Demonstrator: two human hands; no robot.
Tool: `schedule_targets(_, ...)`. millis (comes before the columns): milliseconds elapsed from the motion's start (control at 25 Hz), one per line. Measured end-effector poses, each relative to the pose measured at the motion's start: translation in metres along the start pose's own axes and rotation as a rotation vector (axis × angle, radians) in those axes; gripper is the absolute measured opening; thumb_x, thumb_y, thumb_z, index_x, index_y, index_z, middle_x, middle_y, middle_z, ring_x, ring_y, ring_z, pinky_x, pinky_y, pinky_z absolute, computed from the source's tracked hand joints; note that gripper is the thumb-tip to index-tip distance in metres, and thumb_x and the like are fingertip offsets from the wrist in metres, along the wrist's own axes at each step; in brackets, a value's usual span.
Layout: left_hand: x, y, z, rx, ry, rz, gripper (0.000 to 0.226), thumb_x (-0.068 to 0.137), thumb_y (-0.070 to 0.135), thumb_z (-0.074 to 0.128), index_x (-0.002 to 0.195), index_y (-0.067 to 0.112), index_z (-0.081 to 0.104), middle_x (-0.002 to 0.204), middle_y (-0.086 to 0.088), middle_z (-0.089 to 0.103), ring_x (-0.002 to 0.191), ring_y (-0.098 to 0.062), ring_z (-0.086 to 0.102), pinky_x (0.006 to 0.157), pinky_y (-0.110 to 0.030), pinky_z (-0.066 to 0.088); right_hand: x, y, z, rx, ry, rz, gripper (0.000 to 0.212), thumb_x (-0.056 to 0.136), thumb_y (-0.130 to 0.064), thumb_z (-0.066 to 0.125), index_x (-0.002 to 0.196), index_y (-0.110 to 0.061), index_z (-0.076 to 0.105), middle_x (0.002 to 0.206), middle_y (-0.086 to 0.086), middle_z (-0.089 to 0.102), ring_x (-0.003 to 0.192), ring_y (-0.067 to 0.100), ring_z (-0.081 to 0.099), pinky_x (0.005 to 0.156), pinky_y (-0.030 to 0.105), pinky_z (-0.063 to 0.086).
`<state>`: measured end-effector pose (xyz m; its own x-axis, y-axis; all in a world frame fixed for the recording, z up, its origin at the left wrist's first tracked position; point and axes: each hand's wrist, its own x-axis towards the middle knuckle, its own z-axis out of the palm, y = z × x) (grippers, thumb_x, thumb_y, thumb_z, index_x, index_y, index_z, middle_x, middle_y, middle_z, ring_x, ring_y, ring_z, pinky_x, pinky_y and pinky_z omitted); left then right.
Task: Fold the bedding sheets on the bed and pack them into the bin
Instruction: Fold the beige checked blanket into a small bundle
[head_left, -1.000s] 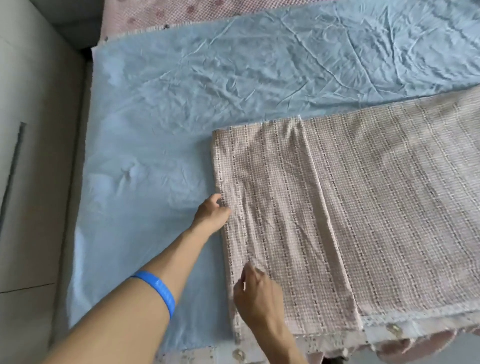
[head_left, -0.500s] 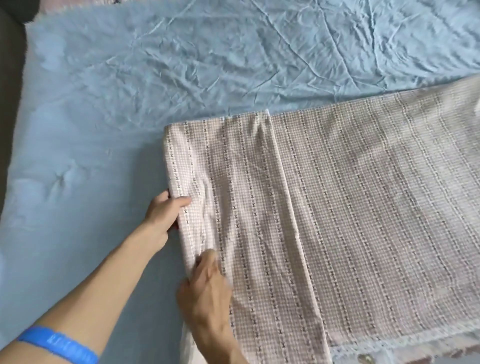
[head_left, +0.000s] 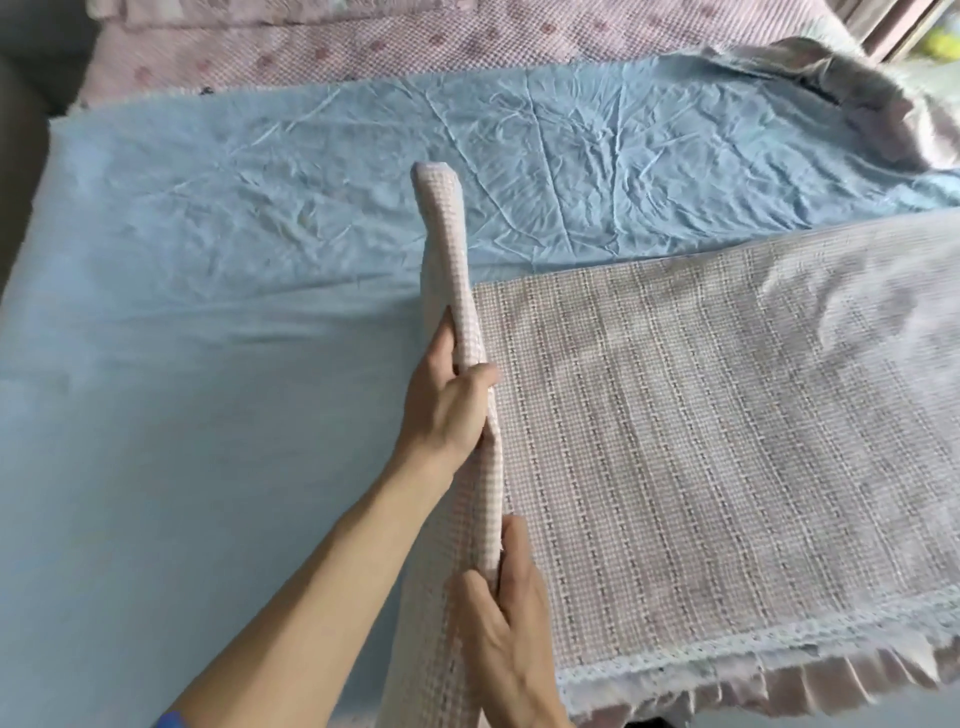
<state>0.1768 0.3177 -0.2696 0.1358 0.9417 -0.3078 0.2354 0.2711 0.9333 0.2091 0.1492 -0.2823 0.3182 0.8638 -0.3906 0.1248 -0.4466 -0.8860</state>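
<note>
Left hand (head_left: 447, 410) and right hand (head_left: 506, 618), fingers curled, grip the raised end of the checked sheet (head_left: 701, 441), which lies part-folded on the blue sheet (head_left: 208, 364). Approx 1 fold underway; more folds, 2nd sheet, packing left. Bin not visible.

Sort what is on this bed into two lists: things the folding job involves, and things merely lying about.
In the job:
- pink checked woven sheet, its left end lifted
- left hand, gripping that lifted edge
- right hand, gripping it nearer the camera
- crinkled light blue sheet spread beneath

Lying about:
- pink dotted quilted cover at the far side
</note>
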Motion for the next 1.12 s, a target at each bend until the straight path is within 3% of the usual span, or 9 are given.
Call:
schedule_targets(120,0.000,0.000,0.102,0.155,0.097,-0.003,0.052,0.081,0.018,0.054,0.129,0.037,0.053,0.104,0.010,0.069,0.090,-0.016,0.065,0.082,-0.038,0.053,0.016,0.038,-0.095,0.037,-0.036,0.038,0.009,0.076,-0.025,0.045,0.082,-0.021,0.038,0.059,-0.006,0.034,0.056,0.010,0.033,0.054,0.044,0.031)
schedule_targets(200,0.006,-0.005,0.158,0.243,0.129,-0.033,0.056,0.083,0.025,0.052,0.137,0.036,0.046,0.115,0.005,0.068,0.094,-0.023,0.064,0.084,-0.042,0.054,0.037,0.059,-0.152,0.031,-0.044,0.065,0.010,0.079,-0.020,0.046,0.081,-0.015,0.037,0.059,-0.006,0.033,0.055,0.012,0.031,0.050,0.040,0.028)
schedule_targets(280,0.016,-0.014,0.204,0.271,0.074,-0.100,0.066,0.090,0.038,0.050,0.151,0.037,0.025,0.127,0.002,0.063,0.099,-0.026,0.064,0.085,-0.042,0.054,0.065,0.088,-0.200,-0.005,-0.020,0.123,0.013,0.084,-0.012,0.050,0.078,-0.012,0.039,0.060,-0.005,0.037,0.053,0.013,0.033,0.047,0.031,0.030)
schedule_targets(360,0.021,-0.031,0.230,0.335,-0.022,-0.182,0.075,0.092,0.052,0.048,0.154,0.036,0.009,0.130,-0.002,0.062,0.104,-0.028,0.064,0.087,-0.039,0.053,0.091,0.125,-0.234,-0.152,-0.039,0.251,0.010,0.085,-0.012,0.055,0.079,-0.009,0.048,0.062,-0.002,0.053,0.054,0.016,0.047,0.048,0.028,0.037)
schedule_targets(480,-0.005,-0.072,0.217,0.486,0.013,-0.281,0.065,0.096,0.040,0.052,0.153,0.028,0.024,0.129,0.003,0.061,0.108,-0.020,0.060,0.089,-0.031,0.046,0.109,0.168,-0.262,-0.252,-0.146,0.429,0.008,0.084,-0.018,0.065,0.092,-0.019,0.064,0.073,-0.002,0.070,0.058,0.011,0.065,0.049,0.026,0.048)
schedule_targets(680,-0.032,-0.149,0.128,0.738,0.136,-0.296,0.043,0.086,0.014,0.060,0.129,0.017,0.057,0.126,-0.002,0.059,0.117,-0.021,0.056,0.100,-0.034,0.044,0.160,0.160,-0.248,-0.314,-0.071,0.368,0.022,0.080,-0.030,0.069,0.080,-0.011,0.059,0.068,0.000,0.067,0.059,0.021,0.062,0.055,0.036,0.050)
schedule_targets(760,-0.026,-0.155,0.113,0.771,0.131,-0.222,0.039,0.086,0.013,0.060,0.125,0.017,0.060,0.123,-0.001,0.060,0.115,-0.020,0.056,0.099,-0.033,0.044,0.195,0.147,-0.239,-0.257,-0.011,0.353,0.025,0.077,-0.032,0.070,0.084,-0.010,0.060,0.074,0.005,0.069,0.064,0.025,0.064,0.058,0.040,0.053)
schedule_targets(960,0.049,-0.117,0.103,0.940,0.013,0.060,0.042,0.091,0.022,0.053,0.134,0.019,0.053,0.131,0.003,0.055,0.118,-0.019,0.050,0.100,-0.034,0.043,0.288,0.102,-0.240,-0.081,0.066,0.337,0.032,0.085,-0.021,0.070,0.114,-0.013,0.058,0.090,0.007,0.070,0.076,0.021,0.068,0.058,0.030,0.049)
schedule_targets(1120,0.163,-0.070,0.114,1.247,-0.113,0.289,0.047,0.090,0.016,0.048,0.137,0.017,0.047,0.140,-0.002,0.048,0.126,-0.023,0.043,0.103,-0.041,0.036,0.359,0.091,-0.239,-0.152,0.108,0.231,0.030,0.089,-0.033,0.066,0.114,-0.017,0.058,0.092,0.005,0.069,0.074,0.019,0.065,0.054,0.028,0.046)
